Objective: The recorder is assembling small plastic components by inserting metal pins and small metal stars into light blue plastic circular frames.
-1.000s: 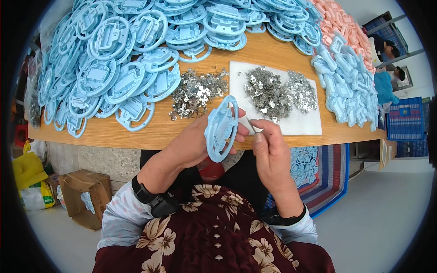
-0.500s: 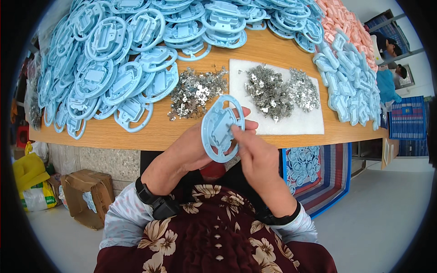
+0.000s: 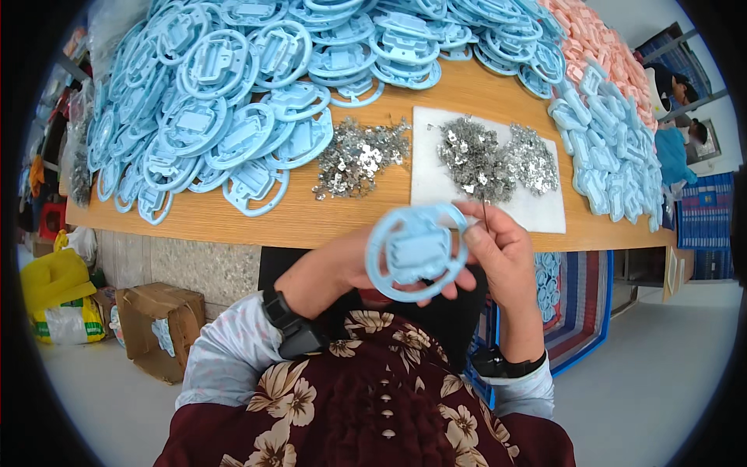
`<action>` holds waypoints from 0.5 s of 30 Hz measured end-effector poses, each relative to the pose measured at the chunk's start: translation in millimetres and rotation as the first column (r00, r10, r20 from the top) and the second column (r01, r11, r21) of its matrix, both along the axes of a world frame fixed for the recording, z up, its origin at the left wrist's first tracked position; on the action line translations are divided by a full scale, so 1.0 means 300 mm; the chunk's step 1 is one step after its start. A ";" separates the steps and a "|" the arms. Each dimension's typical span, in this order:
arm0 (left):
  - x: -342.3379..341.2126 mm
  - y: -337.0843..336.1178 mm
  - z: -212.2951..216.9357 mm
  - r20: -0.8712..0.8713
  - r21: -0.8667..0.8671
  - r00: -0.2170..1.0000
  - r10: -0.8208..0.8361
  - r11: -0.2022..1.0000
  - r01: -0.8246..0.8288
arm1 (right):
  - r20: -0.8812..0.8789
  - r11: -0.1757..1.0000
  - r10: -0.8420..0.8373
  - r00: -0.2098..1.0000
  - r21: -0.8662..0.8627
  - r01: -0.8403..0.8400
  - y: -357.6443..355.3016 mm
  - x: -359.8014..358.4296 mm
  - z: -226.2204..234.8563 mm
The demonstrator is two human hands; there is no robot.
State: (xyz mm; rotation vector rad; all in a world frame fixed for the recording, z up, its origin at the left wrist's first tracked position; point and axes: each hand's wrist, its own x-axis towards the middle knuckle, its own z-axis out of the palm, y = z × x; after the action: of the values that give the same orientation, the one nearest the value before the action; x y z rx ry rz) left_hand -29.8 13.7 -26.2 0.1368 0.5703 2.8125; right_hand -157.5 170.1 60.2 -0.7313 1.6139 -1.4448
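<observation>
A light blue plastic ring (image 3: 416,257) with a raised housing in its middle, shaped like a small steering wheel, is tilted in front of me beyond the table's near edge. My left hand (image 3: 346,261) grips it from the left side, with its fingers partly hidden behind the ring. At the ring's right rim, my right hand (image 3: 504,247) is closed, thumb against index finger. A thin dark rod (image 3: 485,212) sticks up from that pinch; its lower end is hidden. The ring is slightly blurred.
Beyond my hands lie small metal clips (image 3: 362,159), with more clips (image 3: 475,159) on a white foam sheet (image 3: 436,210). Blue rings (image 3: 194,128) are heaped at left, blue narrow parts (image 3: 611,148) and pink parts (image 3: 599,54) at right. A cardboard box (image 3: 159,331) stands on the floor.
The blue ring has turned and moved to the right. My right hand has gone from the ring's middle to its right rim, and the thin rod now shows. My view has shifted slightly left.
</observation>
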 end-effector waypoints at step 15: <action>0.291 -0.222 0.314 -0.552 -0.821 0.628 0.548 -0.490 -0.294 | -0.414 0.523 -0.734 0.538 0.159 0.837 1.129 -0.518 -0.517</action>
State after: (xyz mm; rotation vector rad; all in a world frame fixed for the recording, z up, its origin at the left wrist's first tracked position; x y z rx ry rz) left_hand 57.4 -52.9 67.9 -0.9452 3.2647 1.5433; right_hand -312.9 508.9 -94.9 0.0874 2.5795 -1.6163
